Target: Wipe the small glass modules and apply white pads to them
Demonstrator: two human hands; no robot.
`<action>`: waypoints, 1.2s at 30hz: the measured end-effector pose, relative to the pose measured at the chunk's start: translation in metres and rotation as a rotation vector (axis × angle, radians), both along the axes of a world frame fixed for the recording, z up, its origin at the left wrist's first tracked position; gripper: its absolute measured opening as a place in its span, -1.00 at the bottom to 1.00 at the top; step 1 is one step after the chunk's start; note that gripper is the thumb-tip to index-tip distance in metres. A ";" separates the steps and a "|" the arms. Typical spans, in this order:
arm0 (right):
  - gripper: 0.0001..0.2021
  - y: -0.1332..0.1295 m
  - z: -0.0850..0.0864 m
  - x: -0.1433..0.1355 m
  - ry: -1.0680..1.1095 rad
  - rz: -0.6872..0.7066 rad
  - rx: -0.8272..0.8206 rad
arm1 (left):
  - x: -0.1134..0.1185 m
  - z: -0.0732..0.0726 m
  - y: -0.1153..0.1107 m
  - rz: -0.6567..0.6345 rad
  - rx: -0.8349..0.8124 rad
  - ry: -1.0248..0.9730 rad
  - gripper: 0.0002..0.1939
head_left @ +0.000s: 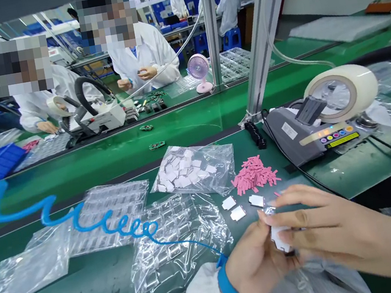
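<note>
My left hand (pixel 254 261), with a blue wrist strap (pixel 234 287), is closed round a small white-faced part (pixel 280 238). Over the same part lies my right hand (pixel 314 226), its fingers bent against the part's face and top end. Three similar white pieces (pixel 237 213) rest on the green bench just beyond my hands. Behind them is a heap of pink strips (pixel 255 175). A clear bag of white pieces (pixel 184 169) sits to the left of the heap.
A grey tape dispenser (pixel 294 135) with a large roll (pixel 342 92) stands at the right. Clear plastic trays (pixel 107 213) and a coiled blue cord (pixel 96 223) lie left. Circuit boards (pixel 157 145) sit on the green belt (pixel 191 122). People in white coats (pixel 143 57) work across it.
</note>
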State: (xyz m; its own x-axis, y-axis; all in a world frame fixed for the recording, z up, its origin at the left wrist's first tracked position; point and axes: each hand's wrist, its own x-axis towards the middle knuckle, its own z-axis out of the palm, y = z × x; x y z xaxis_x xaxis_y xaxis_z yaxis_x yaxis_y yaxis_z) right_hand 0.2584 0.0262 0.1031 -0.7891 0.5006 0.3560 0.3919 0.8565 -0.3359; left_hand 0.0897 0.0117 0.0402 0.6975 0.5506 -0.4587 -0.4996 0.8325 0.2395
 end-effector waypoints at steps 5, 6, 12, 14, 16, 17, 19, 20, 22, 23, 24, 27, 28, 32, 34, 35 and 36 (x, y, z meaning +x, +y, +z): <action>-0.92 -0.022 -0.011 -0.014 0.174 -0.277 0.118 | -0.001 0.013 -0.001 0.114 0.172 0.042 -0.59; -0.89 -0.025 -0.014 -0.016 0.188 -0.297 0.112 | -0.001 0.015 -0.001 0.110 0.192 0.053 -0.59; -0.90 -0.027 -0.015 -0.024 0.318 -0.306 0.108 | 0.000 0.015 -0.004 0.119 0.215 0.093 -0.56; -0.86 -0.028 -0.009 -0.027 0.337 -0.291 0.109 | 0.000 0.016 -0.005 0.108 0.255 0.094 -0.55; -0.83 -0.029 -0.004 -0.027 0.339 -0.288 0.134 | -0.002 0.020 -0.005 0.090 0.313 0.090 -0.52; -0.83 -0.030 -0.002 -0.027 0.339 -0.291 0.151 | -0.002 0.022 -0.005 0.085 0.333 0.088 -0.51; -0.82 -0.032 0.000 -0.026 0.322 -0.329 0.185 | -0.003 0.027 -0.004 0.083 0.364 0.093 -0.48; -0.81 -0.032 0.000 -0.025 0.312 -0.352 0.198 | -0.002 0.029 -0.003 0.084 0.381 0.097 -0.46; -0.78 -0.033 0.000 -0.023 0.305 -0.385 0.197 | -0.002 0.032 -0.002 0.093 0.415 0.094 -0.44; -0.78 -0.032 -0.001 -0.023 0.308 -0.394 0.184 | -0.001 0.032 -0.001 0.100 0.426 0.086 -0.44; -0.78 -0.032 -0.001 -0.023 0.316 -0.394 0.168 | 0.000 0.032 -0.001 0.114 0.422 0.077 -0.46; -0.80 -0.031 -0.003 -0.026 0.328 -0.393 0.139 | 0.002 0.028 -0.002 0.147 0.355 0.041 -0.53; -0.80 -0.030 -0.004 -0.026 0.325 -0.393 0.137 | 0.003 0.026 -0.003 0.157 0.324 0.034 -0.55; -0.84 -0.031 -0.007 -0.026 0.331 -0.360 0.096 | 0.002 0.022 -0.006 0.158 0.271 0.001 -0.59; -0.85 -0.030 -0.007 -0.023 0.334 -0.320 0.059 | 0.000 0.022 -0.006 0.127 0.295 -0.030 -0.58; -0.86 -0.029 -0.006 -0.021 0.329 -0.294 0.045 | -0.001 0.022 -0.006 0.115 0.305 -0.036 -0.58; -0.89 -0.028 -0.005 -0.019 0.318 -0.264 0.036 | -0.002 0.023 -0.005 0.103 0.313 -0.031 -0.57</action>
State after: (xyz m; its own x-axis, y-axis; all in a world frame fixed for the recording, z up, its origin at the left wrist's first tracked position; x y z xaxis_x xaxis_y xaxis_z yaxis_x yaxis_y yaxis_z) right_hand 0.2392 -0.0021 0.0978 -0.4830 0.6539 0.5824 0.4809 0.7539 -0.4476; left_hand 0.0880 0.0064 0.0629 0.6415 0.7301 -0.2354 -0.5885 0.6652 0.4595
